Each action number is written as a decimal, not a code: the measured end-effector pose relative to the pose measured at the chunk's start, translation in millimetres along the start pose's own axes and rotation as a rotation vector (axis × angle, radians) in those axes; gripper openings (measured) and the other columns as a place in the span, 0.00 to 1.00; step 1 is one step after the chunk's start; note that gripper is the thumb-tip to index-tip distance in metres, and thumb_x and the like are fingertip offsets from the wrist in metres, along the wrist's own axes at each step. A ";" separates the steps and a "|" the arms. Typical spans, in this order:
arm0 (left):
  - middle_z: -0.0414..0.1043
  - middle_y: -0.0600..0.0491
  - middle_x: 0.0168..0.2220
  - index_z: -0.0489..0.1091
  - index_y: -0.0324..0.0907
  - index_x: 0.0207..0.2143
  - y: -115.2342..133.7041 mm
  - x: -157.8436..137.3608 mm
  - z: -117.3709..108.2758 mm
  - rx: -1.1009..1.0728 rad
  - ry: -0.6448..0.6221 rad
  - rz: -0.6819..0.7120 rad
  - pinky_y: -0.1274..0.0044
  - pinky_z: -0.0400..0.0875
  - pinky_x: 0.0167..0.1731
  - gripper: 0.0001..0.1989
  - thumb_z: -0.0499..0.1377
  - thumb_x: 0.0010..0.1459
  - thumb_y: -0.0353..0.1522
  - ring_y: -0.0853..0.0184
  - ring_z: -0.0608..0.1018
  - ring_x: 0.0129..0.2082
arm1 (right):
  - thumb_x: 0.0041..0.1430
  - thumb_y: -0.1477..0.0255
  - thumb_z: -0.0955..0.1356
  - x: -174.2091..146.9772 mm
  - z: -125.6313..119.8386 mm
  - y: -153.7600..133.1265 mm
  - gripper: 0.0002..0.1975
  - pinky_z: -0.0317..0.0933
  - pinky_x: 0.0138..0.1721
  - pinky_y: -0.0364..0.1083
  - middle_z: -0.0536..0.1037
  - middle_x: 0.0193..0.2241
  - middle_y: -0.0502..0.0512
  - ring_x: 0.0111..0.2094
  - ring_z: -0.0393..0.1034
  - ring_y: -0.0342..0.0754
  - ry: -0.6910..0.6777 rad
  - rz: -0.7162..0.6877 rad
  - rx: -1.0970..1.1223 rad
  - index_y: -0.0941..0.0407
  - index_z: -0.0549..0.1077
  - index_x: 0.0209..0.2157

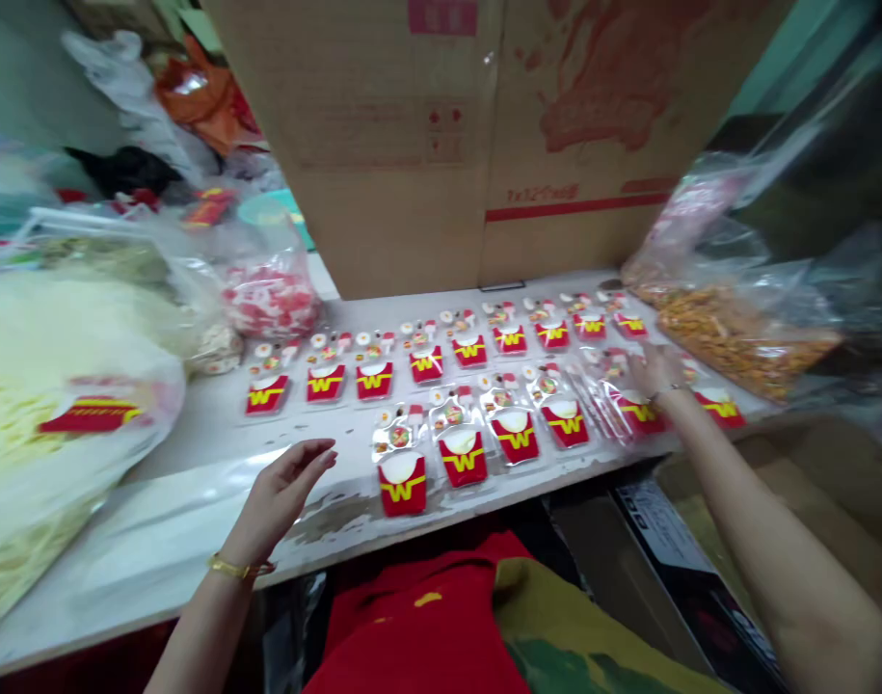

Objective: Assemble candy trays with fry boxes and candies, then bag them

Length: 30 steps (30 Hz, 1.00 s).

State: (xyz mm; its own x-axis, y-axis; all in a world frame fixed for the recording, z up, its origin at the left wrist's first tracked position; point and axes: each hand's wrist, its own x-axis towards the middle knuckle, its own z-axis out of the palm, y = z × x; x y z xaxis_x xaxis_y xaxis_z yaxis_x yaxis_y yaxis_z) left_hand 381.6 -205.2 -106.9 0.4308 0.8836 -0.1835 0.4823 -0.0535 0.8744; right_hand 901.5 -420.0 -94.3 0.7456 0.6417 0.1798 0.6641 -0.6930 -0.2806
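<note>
Clear plastic blister trays with red fries-box shapes marked with a yellow W lie in two rows on the white table; one front tray (pixel 403 472) is at the near end. My left hand (pixel 285 487) hovers over the table left of the front row, fingers loosely bent and thumb apart, holding nothing. At the right, my right hand (pixel 655 374) is over a fanned stack of trays (pixel 639 414) and seems to touch it. Its fingers are blurred, so their grip is unclear. Another tray (pixel 721 407) lies just right of that wrist.
A large cardboard box (pixel 412 193) stands behind the rows. To the left are a big clear bag of pale pieces (pixel 21 463) and a bag of pink-and-white pieces (pixel 271 299). A bag of orange-brown pieces (pixel 744 328) lies at right. The table's front edge borders my lap.
</note>
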 end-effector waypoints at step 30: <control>0.71 0.54 0.29 0.70 0.42 0.28 -109.4 -26.2 -38.9 0.462 0.308 0.149 0.76 0.60 0.36 0.08 0.56 0.58 0.35 0.69 0.71 0.33 | 0.35 0.50 0.72 -130.5 129.8 -328.6 0.57 0.25 0.59 0.65 0.54 0.61 0.69 0.62 0.41 0.67 -0.746 -1.819 0.068 0.56 0.49 0.64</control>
State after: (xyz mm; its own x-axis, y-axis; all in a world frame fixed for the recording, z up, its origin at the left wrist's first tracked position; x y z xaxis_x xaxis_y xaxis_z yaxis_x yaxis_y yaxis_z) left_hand 287.8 -204.4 -180.2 0.3106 0.9421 0.1262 0.7467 -0.3240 0.5809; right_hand 578.8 -233.3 -147.9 -0.8821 0.4574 -0.1129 0.4697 0.8352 -0.2862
